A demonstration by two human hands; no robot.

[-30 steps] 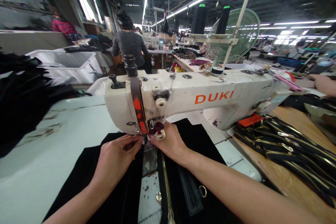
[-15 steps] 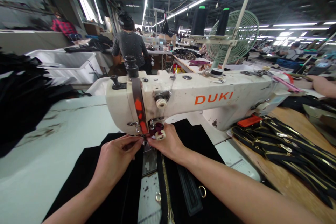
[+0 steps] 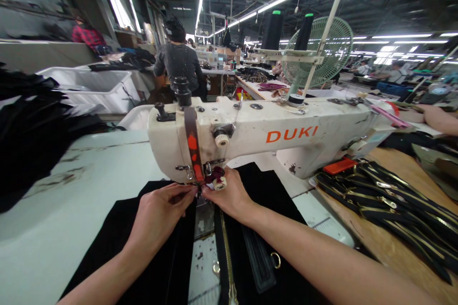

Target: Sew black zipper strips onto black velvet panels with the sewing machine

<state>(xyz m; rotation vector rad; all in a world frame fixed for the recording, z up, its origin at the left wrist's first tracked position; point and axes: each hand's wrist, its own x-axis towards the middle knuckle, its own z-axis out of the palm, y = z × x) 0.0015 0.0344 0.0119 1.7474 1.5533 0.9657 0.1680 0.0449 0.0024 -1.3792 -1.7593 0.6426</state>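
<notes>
My left hand (image 3: pixel 161 207) and my right hand (image 3: pixel 227 193) meet under the head of a white DUKI industrial sewing machine (image 3: pixel 257 136). Their fingertips pinch black fabric (image 3: pixel 157 243) close to the presser foot (image 3: pixel 198 190), and the exact grip is partly hidden. Under my right forearm lies a black piece with a brass zipper (image 3: pixel 227 252) and a metal ring (image 3: pixel 275 260). A dark red thread tangle (image 3: pixel 214 175) and a white thumbscrew (image 3: pixel 219 183) sit just above my right hand.
A wooden board at right holds a pile of black gold-striped zipper strips (image 3: pixel 384 205). A green fan (image 3: pixel 317 52) and black thread cones (image 3: pixel 272 31) stand behind the machine. A black fabric heap (image 3: pixel 28 138) and a white bin (image 3: pixel 86 86) lie left. A co-worker's hand (image 3: pixel 438 119) is at far right.
The view has drifted slightly, shifting the machine right in frame. Both hands stay at the presser foot, pinching as before.
</notes>
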